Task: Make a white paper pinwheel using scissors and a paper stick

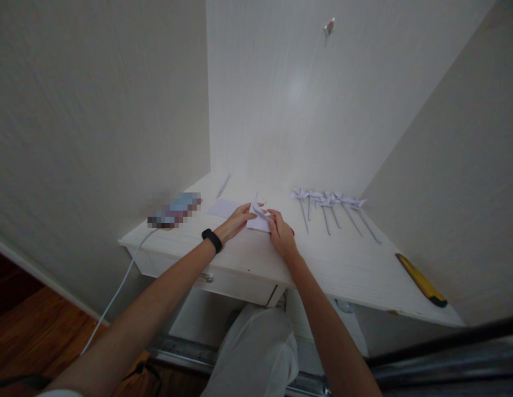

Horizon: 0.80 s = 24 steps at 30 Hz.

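Note:
A small piece of white paper with a curled, folded corner is held over the white desk between my two hands. My left hand, with a black band on its wrist, grips the paper's left side. On the opposite side my right hand has its fingers closed on the paper's edge. A flat white sheet lies just left of my left hand. Off to the right, several white paper pinwheels on thin sticks lie in a row.
The white desk stands in a corner against walls. A blurred-out object with a white cable lies at its left. Behind the sheet are thin sticks. A yellow and black cutter rests near the right edge.

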Available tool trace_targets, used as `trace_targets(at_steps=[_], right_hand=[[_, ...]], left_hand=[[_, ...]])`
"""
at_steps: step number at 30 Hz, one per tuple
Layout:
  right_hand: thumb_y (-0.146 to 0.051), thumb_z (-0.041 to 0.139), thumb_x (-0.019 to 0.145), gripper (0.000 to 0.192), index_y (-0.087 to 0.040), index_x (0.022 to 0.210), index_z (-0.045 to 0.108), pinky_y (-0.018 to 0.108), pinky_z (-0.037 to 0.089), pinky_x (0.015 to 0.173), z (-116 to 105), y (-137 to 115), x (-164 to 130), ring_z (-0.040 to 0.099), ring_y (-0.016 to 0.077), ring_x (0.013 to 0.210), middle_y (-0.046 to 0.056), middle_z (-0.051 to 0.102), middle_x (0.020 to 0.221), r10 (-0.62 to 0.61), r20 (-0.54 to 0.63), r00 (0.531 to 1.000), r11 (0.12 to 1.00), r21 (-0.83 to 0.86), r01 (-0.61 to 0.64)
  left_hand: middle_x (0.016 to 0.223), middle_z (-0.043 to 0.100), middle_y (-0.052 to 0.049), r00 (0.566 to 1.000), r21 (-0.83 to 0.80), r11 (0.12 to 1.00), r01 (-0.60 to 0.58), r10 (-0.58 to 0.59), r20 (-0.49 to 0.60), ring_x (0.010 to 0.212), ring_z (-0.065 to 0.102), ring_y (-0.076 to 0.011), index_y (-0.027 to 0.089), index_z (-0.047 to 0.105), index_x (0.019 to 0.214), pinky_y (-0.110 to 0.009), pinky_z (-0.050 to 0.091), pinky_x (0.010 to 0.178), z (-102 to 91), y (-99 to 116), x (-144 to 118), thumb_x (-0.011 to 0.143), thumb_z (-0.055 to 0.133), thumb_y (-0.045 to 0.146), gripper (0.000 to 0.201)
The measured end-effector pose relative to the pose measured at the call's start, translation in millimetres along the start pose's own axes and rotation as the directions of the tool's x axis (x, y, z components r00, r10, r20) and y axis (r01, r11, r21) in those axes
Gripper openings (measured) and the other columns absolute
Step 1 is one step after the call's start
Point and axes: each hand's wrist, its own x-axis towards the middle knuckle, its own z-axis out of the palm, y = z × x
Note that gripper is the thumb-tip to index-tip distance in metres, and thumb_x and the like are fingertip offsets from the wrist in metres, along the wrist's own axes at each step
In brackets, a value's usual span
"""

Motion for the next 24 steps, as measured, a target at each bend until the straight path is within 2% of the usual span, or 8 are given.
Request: trace_targets(at_steps=[4, 8, 12, 17, 21, 24], right_hand=[[-0.03, 0.025, 0.095, 0.031, -0.019, 0.103, 0.053, 0.027, 0.039, 0.062, -1, 1, 0, 0.059, 0.0187, 0.067, 0.006, 0.063, 0.079, 0.06, -0.071, 0.996, 0.988, -0.14, -0.069], [-0.033, 0.026, 0.095, 0.03, -0.02, 0.088, 0.053, 0.026, 0.033, 0.057, -1, 5, 1, 0.053, 0.0172, 0.06, 0.002, 0.056, 0.067, 0.083, -0.146, 0.986, 0.983, -0.15, -0.105], [-0.035, 0.025, 0.095, 0.031, -0.02, 0.088, 0.052, 0.026, 0.033, 0.058, 0, 9, 3, 0.053, 0.0175, 0.063, 0.003, 0.057, 0.071, 0.127, -0.229, 0.965, 0.986, -0.075, -0.147], [-0.035, 0.031, 0.092, 0.026, -0.02, 0.09, 0.052, 0.027, 0.037, 0.061, -1, 13, 5, 0.054, 0.0177, 0.067, 0.003, 0.059, 0.074, 0.153, -0.309, 0.939, 0.988, 0.049, -0.145], [-0.037, 0.042, 0.088, 0.02, -0.02, 0.091, 0.051, 0.026, 0.039, 0.061, -2, 15, 5, 0.054, 0.0161, 0.064, 0.0, 0.057, 0.069, 0.195, -0.341, 0.92, 0.971, 0.196, -0.133], [-0.037, 0.042, 0.087, 0.02, -0.02, 0.092, 0.051, 0.027, 0.041, 0.062, -3, 17, 5, 0.054, 0.0155, 0.063, -0.001, 0.056, 0.07, 0.254, -0.37, 0.893, 0.953, 0.253, -0.166]], left_hand=[[0.088, 0.071, -0.01, 0.998, 0.034, 0.999, 0.0, 0.002, -0.055, 0.079, 0.064, -0.0172, 0.008, 0.066, 0.095, -0.029, 0.046, 0.078, -1.6, -2, 0, 0.061, 0.074, 0.014, 0.035], [0.086, 0.071, -0.011, 0.999, 0.053, 0.998, 0.027, -0.025, -0.034, 0.081, 0.064, -0.0195, 0.007, 0.067, 0.088, -0.031, 0.047, 0.078, -2.0, -4, 2, 0.058, 0.079, 0.02, 0.034], [0.086, 0.071, -0.011, 0.999, 0.063, 0.998, 0.027, -0.024, -0.049, 0.079, 0.063, -0.0178, 0.007, 0.069, 0.084, -0.03, 0.046, 0.079, -0.4, -4, 2, 0.058, 0.08, 0.028, 0.036], [0.077, 0.07, -0.007, 0.998, 0.221, 0.975, 0.031, -0.019, -0.055, 0.066, 0.06, -0.0136, 0.01, 0.07, 0.081, -0.025, 0.043, 0.065, 0.2, -3, 2, 0.057, 0.08, 0.031, 0.033], [0.074, 0.069, -0.006, 0.989, 0.317, 0.948, -0.037, 0.08, -0.123, 0.063, 0.058, -0.0134, 0.01, 0.07, 0.076, -0.024, 0.041, 0.061, -5.2, -3, 4, 0.058, 0.079, 0.032, 0.03], [0.074, 0.068, -0.005, 0.957, 0.33, 0.936, -0.123, 0.2, -0.211, 0.064, 0.057, -0.0135, 0.011, 0.068, 0.076, -0.024, 0.04, 0.061, -12.2, -4, 8, 0.06, 0.077, 0.035, 0.03]])
